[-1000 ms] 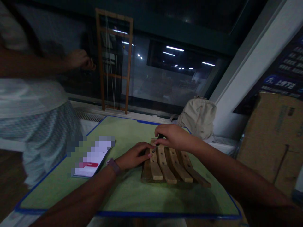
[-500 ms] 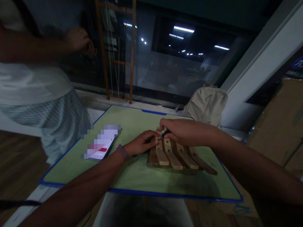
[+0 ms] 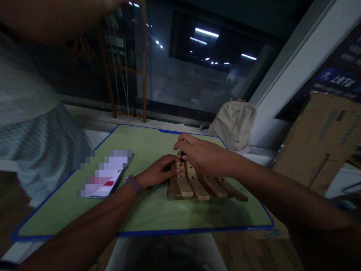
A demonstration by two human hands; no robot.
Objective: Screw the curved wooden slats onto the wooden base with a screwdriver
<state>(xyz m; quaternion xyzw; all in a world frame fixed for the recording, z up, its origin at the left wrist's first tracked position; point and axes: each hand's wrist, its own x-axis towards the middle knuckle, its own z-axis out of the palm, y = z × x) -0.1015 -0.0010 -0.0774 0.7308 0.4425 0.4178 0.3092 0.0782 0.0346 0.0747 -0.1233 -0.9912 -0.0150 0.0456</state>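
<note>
Several pale wooden strips [image 3: 184, 187] with holes drilled near their far ends lie fanned out on a flat brown base [image 3: 174, 188], their near ends sticking out past it. My left hand [image 3: 158, 173] comes in from the left, thumb and forefinger pinching the far end of the leftmost strip. Over the far ends of the strips, my right hand [image 3: 204, 154] is bent with its fingers closed around something small. That object is mostly hidden by the fingers; a dark bit shows by the thumb.
The strips rest on a green table [image 3: 149, 210] with a blue edge. A phone [image 3: 113, 173], its screen partly pixelated, lies at the left. Behind are a beige backpack [image 3: 235, 122] and a wooden frame [image 3: 143, 75]; a person [image 3: 25, 86] stands at left. Cardboard boxes [image 3: 318, 135] stand at right.
The view has shifted a little, so everything sits further left. My right hand's fingers have lifted and curled differently over the strip ends. My left hand keeps its pinch. The person's arm has risen.
</note>
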